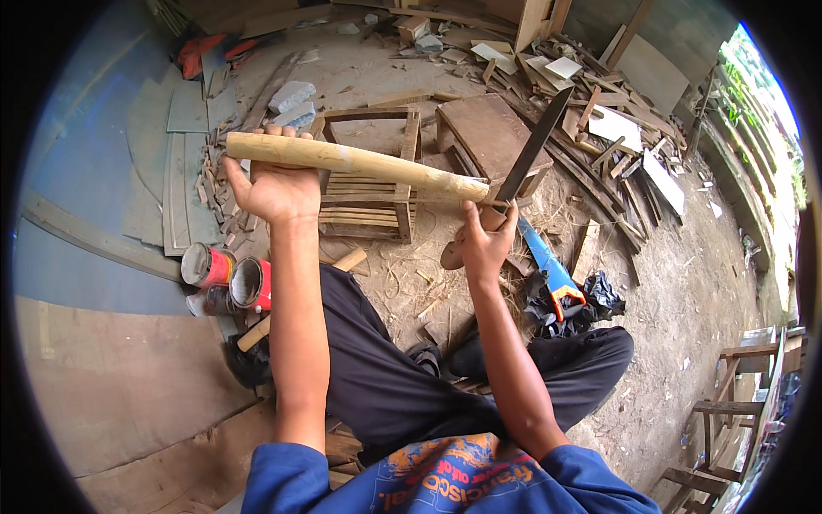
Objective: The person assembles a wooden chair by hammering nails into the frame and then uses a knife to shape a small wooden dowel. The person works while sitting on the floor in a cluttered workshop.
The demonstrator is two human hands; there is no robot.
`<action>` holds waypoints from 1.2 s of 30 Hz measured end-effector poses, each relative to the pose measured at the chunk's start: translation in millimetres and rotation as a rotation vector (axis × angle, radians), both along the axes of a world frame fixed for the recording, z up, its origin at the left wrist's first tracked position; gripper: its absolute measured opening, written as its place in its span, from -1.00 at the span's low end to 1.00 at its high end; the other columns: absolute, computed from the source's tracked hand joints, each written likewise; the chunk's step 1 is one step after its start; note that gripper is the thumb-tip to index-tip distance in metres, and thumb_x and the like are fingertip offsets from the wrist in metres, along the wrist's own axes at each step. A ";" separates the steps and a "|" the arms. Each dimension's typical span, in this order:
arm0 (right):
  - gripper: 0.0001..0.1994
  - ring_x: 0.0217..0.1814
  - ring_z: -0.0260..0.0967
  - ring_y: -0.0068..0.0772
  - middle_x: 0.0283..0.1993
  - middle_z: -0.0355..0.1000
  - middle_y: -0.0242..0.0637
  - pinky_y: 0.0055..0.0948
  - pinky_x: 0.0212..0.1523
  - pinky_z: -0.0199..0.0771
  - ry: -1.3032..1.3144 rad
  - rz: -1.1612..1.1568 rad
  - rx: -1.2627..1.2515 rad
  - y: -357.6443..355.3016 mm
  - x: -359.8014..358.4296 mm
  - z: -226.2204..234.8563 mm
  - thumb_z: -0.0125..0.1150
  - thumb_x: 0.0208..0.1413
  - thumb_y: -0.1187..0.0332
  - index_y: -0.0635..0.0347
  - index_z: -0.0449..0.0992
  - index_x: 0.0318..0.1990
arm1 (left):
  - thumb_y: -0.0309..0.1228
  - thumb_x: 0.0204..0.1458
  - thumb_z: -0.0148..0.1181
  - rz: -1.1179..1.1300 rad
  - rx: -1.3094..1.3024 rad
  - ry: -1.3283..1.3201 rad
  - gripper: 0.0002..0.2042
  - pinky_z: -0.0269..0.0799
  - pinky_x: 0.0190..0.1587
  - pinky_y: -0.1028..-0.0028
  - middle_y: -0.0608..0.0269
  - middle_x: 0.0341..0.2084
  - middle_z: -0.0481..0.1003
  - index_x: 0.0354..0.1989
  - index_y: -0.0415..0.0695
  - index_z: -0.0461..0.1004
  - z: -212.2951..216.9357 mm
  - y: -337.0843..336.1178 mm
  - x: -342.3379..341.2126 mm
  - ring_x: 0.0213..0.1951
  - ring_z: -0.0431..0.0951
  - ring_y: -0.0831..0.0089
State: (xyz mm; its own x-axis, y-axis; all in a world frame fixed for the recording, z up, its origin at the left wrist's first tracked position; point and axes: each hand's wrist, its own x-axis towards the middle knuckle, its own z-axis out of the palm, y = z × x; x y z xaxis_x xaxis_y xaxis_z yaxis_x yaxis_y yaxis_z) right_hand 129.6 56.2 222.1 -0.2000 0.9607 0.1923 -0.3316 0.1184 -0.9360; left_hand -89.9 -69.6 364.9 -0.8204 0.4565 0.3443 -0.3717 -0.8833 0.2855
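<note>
Overhead, a pale wooden handle (355, 160) is being gripped at its thick end by the closed left hand (276, 184); a dark blade (533, 147) is being held in the closed right hand (482, 242), meeting the handle's far tip; two red tins (229, 276) are lying below the left hand.

Daylight, soft and even, brightest at the upper right where the green foliage (753, 94) is washed out nearly white; shadows faint and diffuse under the wooden crate (368, 171) and beneath the forearms; no hard glare on the dirt floor (685, 300); centre sharp, detail softening toward the rim; strong fisheye bending of straight edges; black vignette filling all four corners.
</note>
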 end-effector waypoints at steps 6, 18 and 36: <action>-0.67 -0.65 0.27 -0.67 -0.42 0.41 -0.44 -0.62 -0.65 0.27 -0.015 0.042 0.001 18.3 22.4 -9.2 0.27 0.28 0.43 0.19 0.36 0.14 | 0.12 0.24 -0.16 -0.007 -0.014 -0.054 -0.48 0.22 -0.05 0.18 0.14 -0.33 0.27 -0.23 -0.19 0.34 -7.2 -0.7 -15.1 -0.28 0.21 0.24; -0.01 -0.18 0.56 -0.18 -0.20 0.59 0.02 -0.23 -0.15 0.50 -0.856 -0.363 0.132 62.8 130.6 -77.4 0.56 0.01 0.08 0.44 0.08 0.44 | 0.17 0.21 0.01 0.376 -0.305 0.041 -0.51 0.36 0.06 0.20 0.18 -0.18 0.48 -0.06 -0.04 0.45 -30.2 17.3 -28.8 -0.08 0.47 0.30; -0.57 -0.55 0.37 -0.50 -0.55 0.41 -0.34 -0.38 -0.48 0.41 -0.718 -0.002 -0.016 -18.6 132.6 -171.8 0.37 0.20 0.22 0.30 0.45 0.09 | -0.04 0.21 -0.04 0.034 -0.566 0.272 -0.69 0.36 -0.07 0.42 0.37 -0.28 0.48 -0.17 -0.02 0.44 -139.3 102.4 20.1 -0.18 0.48 0.48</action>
